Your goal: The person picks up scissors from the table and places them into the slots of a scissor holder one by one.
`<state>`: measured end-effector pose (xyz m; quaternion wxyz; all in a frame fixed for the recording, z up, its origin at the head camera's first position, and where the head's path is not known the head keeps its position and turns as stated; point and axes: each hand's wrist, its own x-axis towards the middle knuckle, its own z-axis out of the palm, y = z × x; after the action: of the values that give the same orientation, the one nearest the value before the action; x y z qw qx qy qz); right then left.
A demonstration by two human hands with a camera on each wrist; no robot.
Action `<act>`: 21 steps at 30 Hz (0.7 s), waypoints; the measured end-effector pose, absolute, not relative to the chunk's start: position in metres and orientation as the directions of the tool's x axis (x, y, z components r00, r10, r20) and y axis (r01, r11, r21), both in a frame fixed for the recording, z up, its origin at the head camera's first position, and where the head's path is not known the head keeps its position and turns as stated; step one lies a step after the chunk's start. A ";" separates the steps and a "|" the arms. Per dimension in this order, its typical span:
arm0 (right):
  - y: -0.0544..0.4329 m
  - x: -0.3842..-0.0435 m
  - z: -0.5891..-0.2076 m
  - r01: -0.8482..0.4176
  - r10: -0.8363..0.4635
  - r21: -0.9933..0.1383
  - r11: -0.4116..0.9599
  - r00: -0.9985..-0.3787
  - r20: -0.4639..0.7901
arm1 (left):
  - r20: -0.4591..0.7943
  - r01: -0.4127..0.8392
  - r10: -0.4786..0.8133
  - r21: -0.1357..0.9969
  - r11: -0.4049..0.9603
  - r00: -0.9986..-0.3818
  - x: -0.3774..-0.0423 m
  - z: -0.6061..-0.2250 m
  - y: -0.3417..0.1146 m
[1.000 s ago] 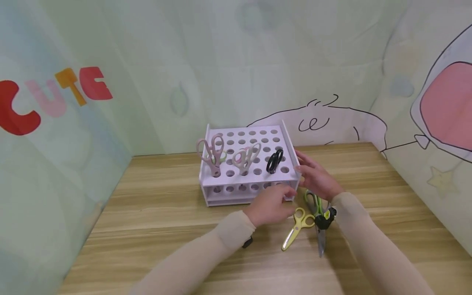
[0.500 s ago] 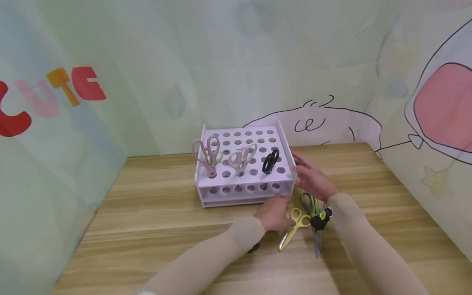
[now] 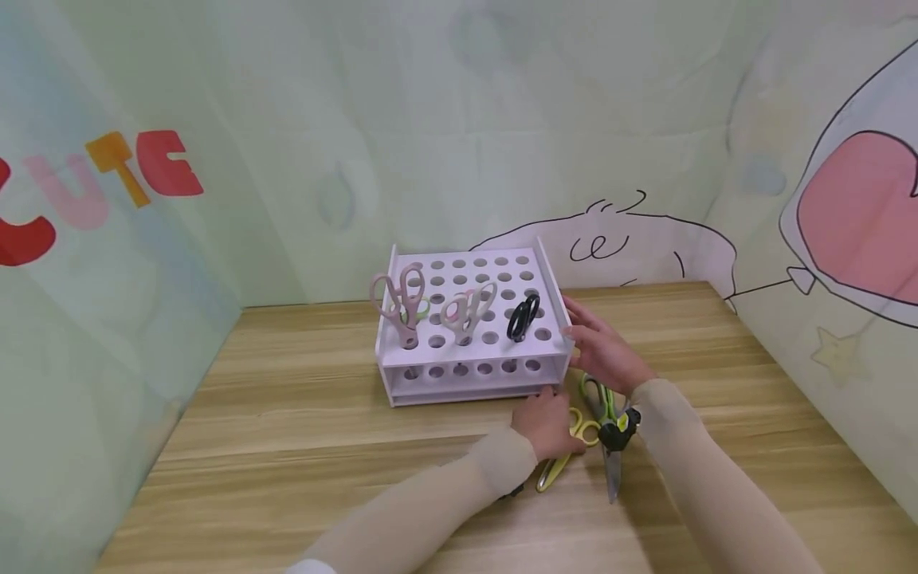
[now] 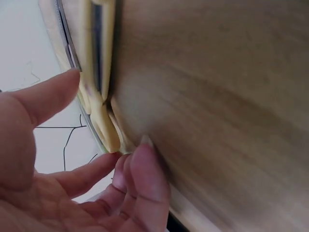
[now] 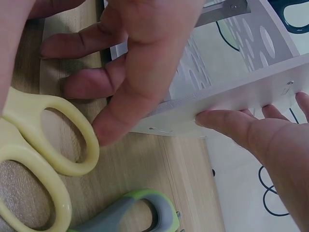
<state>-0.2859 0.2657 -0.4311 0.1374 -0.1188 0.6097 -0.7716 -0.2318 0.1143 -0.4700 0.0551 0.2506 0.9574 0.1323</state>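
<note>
**Your left hand [image 3: 547, 422] at the yellow scissors [image 3: 555, 470], your right hand [image 3: 606, 349] against the white rack [image 3: 490, 357]**

Your left hand is unclenched, thumb and forefinger apart around the yellow scissors, a fingertip at the edge of one handle loop. Those scissors lie partly beneath that hand on the wooden surface [image 3: 301, 383], blade toward you, handles on the side facing your right wrist. Your right hand isn't grasping either: its thumb and fingertips rest against the outside of the rack's right wall.

Just on your side of your right hand, near its wrist, lie green-and-grey scissors [image 3: 608, 405], with a black handle [image 3: 613, 436] overlapping them and a grey blade [image 3: 613, 476] pointing toward you; you can't tell here which parts belong together. A dark object [image 3: 513, 492] shows under your left wrist, mostly hidden by the sleeve [image 3: 508, 458].

Beyond your left hand, the rack holds scissors handles up: black scissors [image 3: 522, 319] nearest your right hand, then light grey scissors [image 3: 464, 323], then pinkish scissors [image 3: 406, 325] farthest from it. Behind the pinkish scissors, a green loop [image 3: 424, 309] shows.
</note>
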 end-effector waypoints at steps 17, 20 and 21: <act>0.265 -0.286 -0.431 0.065 -0.354 -0.973 -0.222 -0.935 0.019 | -0.080 0.461 0.508 0.318 0.829 -0.858 -0.233 -0.468 0.114; 0.264 -0.285 -0.431 0.066 -0.352 -0.973 -0.221 -0.936 0.017 | -0.071 0.465 0.512 0.328 0.822 -0.856 -0.232 -0.469 0.114; 0.264 -0.285 -0.432 0.065 -0.350 -0.974 -0.218 -0.936 0.016 | -0.064 0.467 0.513 0.331 0.820 -0.856 -0.232 -0.469 0.114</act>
<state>-0.2853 0.2641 -0.4315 0.1348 -0.1167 0.6106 -0.7716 -0.2323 0.1143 -0.4690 0.0754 0.2577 0.9509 0.1538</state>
